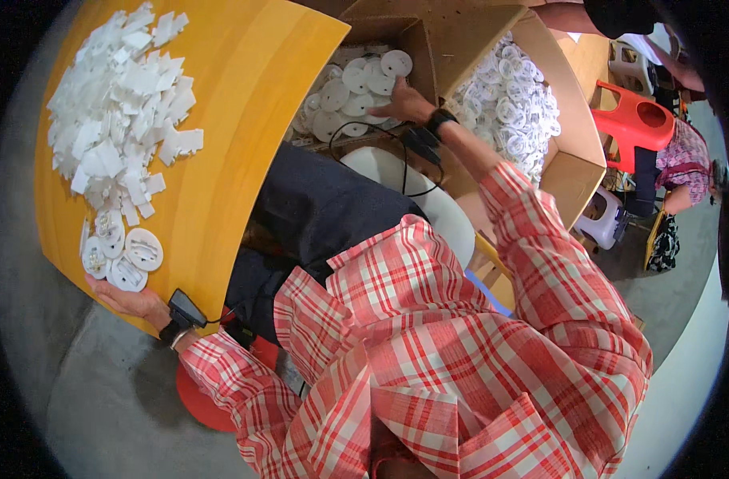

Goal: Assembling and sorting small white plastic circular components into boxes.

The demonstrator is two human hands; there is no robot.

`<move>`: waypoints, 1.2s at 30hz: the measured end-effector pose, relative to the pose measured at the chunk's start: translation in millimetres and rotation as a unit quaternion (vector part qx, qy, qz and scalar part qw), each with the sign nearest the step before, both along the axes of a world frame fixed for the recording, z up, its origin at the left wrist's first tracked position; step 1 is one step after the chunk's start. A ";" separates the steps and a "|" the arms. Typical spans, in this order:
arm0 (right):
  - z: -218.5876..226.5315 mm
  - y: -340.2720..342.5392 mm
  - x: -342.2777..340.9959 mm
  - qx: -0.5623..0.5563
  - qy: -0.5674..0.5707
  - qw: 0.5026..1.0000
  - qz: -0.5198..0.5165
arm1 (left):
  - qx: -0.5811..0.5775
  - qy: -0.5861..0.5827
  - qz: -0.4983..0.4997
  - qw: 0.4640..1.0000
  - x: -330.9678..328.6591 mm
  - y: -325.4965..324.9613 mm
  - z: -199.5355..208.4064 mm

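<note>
At the near corner of the yellow table, my left hand (129, 301) lies with its fingers stretched out along a small group of white round plastic discs (144, 250). Some of these discs carry small clear or metallic-looking parts. My left hand touches the nearest disc and does not close round it. My right hand (406, 104) reaches into a cardboard box of plain white discs (332, 94). Its fingers are spread, one tip at the edge of an upper disc (396, 63). A heap of flat white plastic pieces (125, 104) covers the far part of the table.
The yellow table (245, 80) ends beside my legs. A second cardboard box (580, 164) holds many white round parts. Black cables (404, 164) hang from my right wrist. A red stool (632, 120) and another person (684, 164) are at the right.
</note>
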State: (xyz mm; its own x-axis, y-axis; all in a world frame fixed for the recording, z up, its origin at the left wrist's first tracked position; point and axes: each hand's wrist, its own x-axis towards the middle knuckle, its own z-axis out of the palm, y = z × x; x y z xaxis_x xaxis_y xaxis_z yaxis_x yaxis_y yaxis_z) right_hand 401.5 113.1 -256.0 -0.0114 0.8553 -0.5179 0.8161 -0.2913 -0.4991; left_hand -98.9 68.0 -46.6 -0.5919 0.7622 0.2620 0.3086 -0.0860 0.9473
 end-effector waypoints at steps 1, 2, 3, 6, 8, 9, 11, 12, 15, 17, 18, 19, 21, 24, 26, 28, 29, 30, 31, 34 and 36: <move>-5.4 5.4 -9.6 0.000 0.017 1.000 0.018 | -0.001 0.003 0.000 1.000 0.6 -1.2 1.7; -7.6 6.0 -13.4 -0.001 0.020 1.000 0.018 | -0.011 0.023 0.004 1.000 2.3 -3.2 3.9; -8.8 4.1 -15.9 -0.084 0.034 0.995 -0.036 | -0.021 0.043 0.007 0.999 2.5 -5.2 5.5; -6.4 9.2 -20.4 -0.179 0.048 0.980 -0.077 | -0.051 0.061 0.017 0.997 -0.9 -2.2 2.5; -9.5 13.0 -27.6 -0.191 0.052 0.979 -0.055 | -0.055 0.045 0.008 0.997 -5.6 -2.0 2.0; -10.3 14.0 -35.5 -0.173 0.050 0.982 -0.055 | -0.060 0.045 0.015 0.997 -10.2 -3.3 3.1; -12.8 19.5 -52.8 -0.158 0.048 0.985 -0.058 | -0.068 0.045 0.019 0.996 -8.1 -1.4 3.3; -14.6 24.6 -62.6 -0.114 0.035 0.991 -0.055 | -0.071 0.038 0.019 0.997 -1.7 0.1 3.5; -37.7 44.4 -108.8 -0.085 0.079 0.987 -0.110 | -0.082 0.047 0.034 0.995 6.7 -5.6 16.3; -66.4 58.3 -115.2 -0.097 0.113 0.971 -0.187 | -0.092 0.041 0.028 0.995 10.9 1.4 10.5; -87.3 63.9 -123.4 -0.063 0.156 0.976 -0.136 | -0.090 0.048 0.022 0.995 3.5 -1.9 8.2; -100.3 69.3 -127.6 -0.027 0.198 0.976 -0.088 | -0.088 0.055 0.012 0.995 -1.8 -3.1 5.2; -107.4 78.5 -123.4 -0.034 0.187 0.978 -0.086 | -0.084 0.063 -0.001 0.994 -2.0 -0.8 -1.7; -87.2 73.8 -119.6 -0.026 0.136 0.990 -0.037 | -0.095 0.083 0.006 0.992 11.6 -2.5 7.3; -18.6 66.6 -103.7 0.025 0.032 0.992 0.119 | -0.090 0.051 0.013 0.995 1.4 -6.6 10.2; 10.8 49.9 -76.3 0.076 0.131 0.988 0.042 | -0.081 0.041 0.006 0.996 8.4 -4.2 20.7; 25.7 39.3 -59.2 0.123 0.229 0.965 -0.030 | -0.078 0.032 0.004 0.996 11.6 -2.5 19.4; 43.6 29.0 -37.9 0.150 0.220 0.963 -0.048 | -0.073 0.045 -0.011 0.996 -0.7 -4.1 9.3; 63.0 19.3 -15.3 0.178 0.215 0.958 -0.065 | -0.071 0.043 -0.021 0.996 6.9 -1.0 12.5; 65.1 -13.9 56.7 0.303 0.153 0.919 -0.200 | -0.118 0.026 0.029 0.992 64.3 4.9 38.6; 34.3 -40.3 126.8 0.292 0.137 0.894 -0.311 | -0.123 -0.003 0.038 0.992 68.3 5.1 39.3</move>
State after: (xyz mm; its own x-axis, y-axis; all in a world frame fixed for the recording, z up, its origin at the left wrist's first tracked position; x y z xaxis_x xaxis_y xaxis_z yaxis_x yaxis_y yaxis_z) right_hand 528.3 72.8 -221.7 0.5035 0.8634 -0.0314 0.4109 -0.2713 -0.8704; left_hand -30.6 73.0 -7.4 -0.6505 0.7563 0.0693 0.2993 0.1714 0.9387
